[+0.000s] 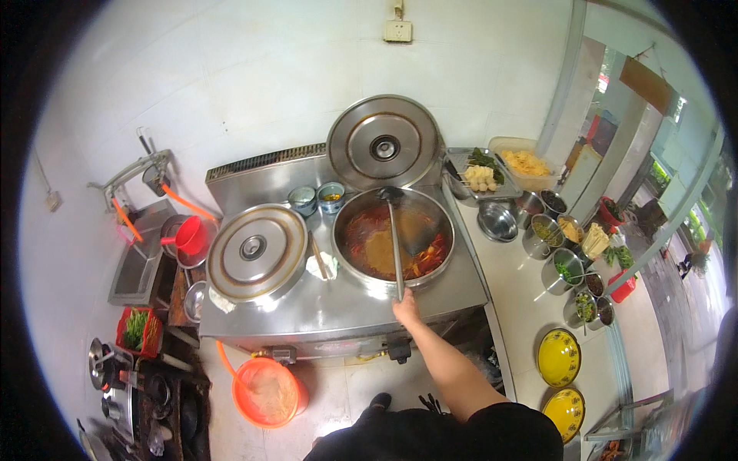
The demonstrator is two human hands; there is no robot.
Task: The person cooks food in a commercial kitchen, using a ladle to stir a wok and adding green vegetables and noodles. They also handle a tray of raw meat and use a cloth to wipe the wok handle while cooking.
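Note:
My right hand (pixel 407 309) is closed around the near end of a long metal ladle handle (pixel 396 248). The handle crosses above a large stainless-steel pot (pixel 338 253), and the dark ladle head (pixel 390 193) is at the pot's far rim. Inside is a reddish-brown broth (pixel 372 253) with red pieces like chillies towards the right; steam or blur softens part of it. A round steel lid (pixel 383 148) leans against the wall behind the pot. To the left, another pot is covered by a steel lid (pixel 252 248). My left hand is out of view.
Chopsticks (pixel 318 256) lie on a white cloth beside two bowls (pixel 331 197). Steel containers (pixel 543 237) of toppings, a tray of skewers (pixel 483 176) and yellow plates (pixel 558 357) occupy the right counter. A sink (pixel 138 276) stands left; an orange bucket (pixel 270 392) is on the floor.

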